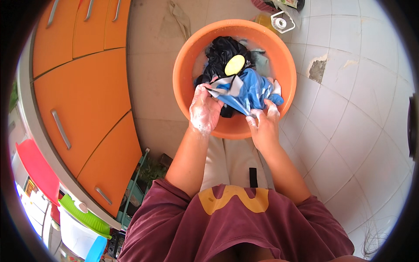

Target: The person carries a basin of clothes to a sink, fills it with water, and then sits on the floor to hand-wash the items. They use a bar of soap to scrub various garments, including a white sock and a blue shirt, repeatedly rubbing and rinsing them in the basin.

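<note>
Here both hands are down at the near rim of an orange basin (183,65) that sits on the tiled floor (349,131). The left hand (204,111), white with soap suds, is closed over the near edge of a blue and white garment (248,91). The right hand (264,126) pinches a stretched fold of the same garment just beside it, so the two hands lie close together, each clamped on the cloth, with a short strip of fabric pulled taut between them. The garment lies in the front half of the basin, partly over a black garment (222,54) heaped toward the back. A yellow oval bar of soap (235,64) rests on top of the black garment, touching the blue one. Pale soapy water shows along the basin's far wall.

Beyond the basin, a small clear container (281,22) and a yellow thing stand on the floor just behind it, and a crumpled beige cloth (179,19) lies to the back left. Orange cabinets (83,96) with metal handles run along the left. One floor tile (317,70) to the right is chipped. The person's knees, in light trousers, sit just under the basin's near rim.
</note>
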Tool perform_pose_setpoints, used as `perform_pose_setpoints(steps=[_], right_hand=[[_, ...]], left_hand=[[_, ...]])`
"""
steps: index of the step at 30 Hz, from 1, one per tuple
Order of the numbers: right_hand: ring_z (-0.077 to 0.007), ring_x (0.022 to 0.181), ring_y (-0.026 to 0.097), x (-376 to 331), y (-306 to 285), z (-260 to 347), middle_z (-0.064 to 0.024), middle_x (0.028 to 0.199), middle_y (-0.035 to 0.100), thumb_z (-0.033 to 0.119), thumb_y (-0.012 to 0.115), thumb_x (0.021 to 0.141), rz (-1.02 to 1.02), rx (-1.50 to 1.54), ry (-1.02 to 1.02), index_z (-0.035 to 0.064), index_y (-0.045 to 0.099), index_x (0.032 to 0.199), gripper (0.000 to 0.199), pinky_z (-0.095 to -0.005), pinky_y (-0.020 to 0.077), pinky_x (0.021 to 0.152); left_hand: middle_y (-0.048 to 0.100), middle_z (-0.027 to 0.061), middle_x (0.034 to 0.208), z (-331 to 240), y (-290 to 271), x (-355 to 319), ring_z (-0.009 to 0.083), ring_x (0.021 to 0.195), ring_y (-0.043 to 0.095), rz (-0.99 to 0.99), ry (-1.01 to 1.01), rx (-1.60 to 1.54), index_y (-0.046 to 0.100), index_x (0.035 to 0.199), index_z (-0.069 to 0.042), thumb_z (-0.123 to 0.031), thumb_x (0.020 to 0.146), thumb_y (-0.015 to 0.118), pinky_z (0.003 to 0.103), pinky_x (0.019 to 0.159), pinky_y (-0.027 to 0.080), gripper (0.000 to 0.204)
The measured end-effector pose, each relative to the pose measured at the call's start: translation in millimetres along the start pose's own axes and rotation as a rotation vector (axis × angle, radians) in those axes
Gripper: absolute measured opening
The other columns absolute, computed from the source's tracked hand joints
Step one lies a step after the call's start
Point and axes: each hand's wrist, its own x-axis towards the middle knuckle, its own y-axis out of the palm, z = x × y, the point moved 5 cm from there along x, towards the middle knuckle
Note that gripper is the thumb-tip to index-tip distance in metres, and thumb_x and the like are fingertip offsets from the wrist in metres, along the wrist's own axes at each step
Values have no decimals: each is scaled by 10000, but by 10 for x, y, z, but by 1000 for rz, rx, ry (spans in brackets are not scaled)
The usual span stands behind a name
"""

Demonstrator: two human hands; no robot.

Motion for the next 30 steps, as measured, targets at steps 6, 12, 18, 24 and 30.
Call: perform_pose_setpoints(steps=[6,12,18,24,30], right_hand=[[-240,872,572,122,194,-98,-165,1035,577,202,692,823,-43,604,402,-17,553,1048,343,-366,479,769],[-107,710,577,407,596,-151,-73,891,626,182,677,824,97,766,521,-47,561,1060,349,-252,481,620],[-126,756,590,339,592,-81,-98,904,636,155,673,817,168,1108,771,-69,569,1047,338,-260,484,690],[-103,786,571,439,605,-206,-59,898,614,119,644,837,150,1016,644,-86,561,1058,312,-236,468,681],[-154,883,606,545,453,-40,-72,1000,598,134,529,937,39,1601,723,-20,523,1086,215,-295,504,792]], left_hand=[[563,151,1203,127,-56,-69,314,1157,505,66,-44,-27,571,857,-77,-153,853,503,439,972,412,102],[562,122,1152,320,-92,-110,218,1022,553,-13,-56,253,535,985,-52,19,788,541,344,903,440,210],[582,59,1063,428,-101,-134,132,970,563,-123,-43,761,485,1242,-37,87,750,592,255,838,468,518],[607,58,1031,456,18,-183,122,911,577,-107,-4,400,525,1190,12,-17,787,671,249,798,487,429],[644,98,1021,417,-99,-35,184,954,609,-194,-85,292,572,1106,8,-79,898,573,334,889,469,225]])
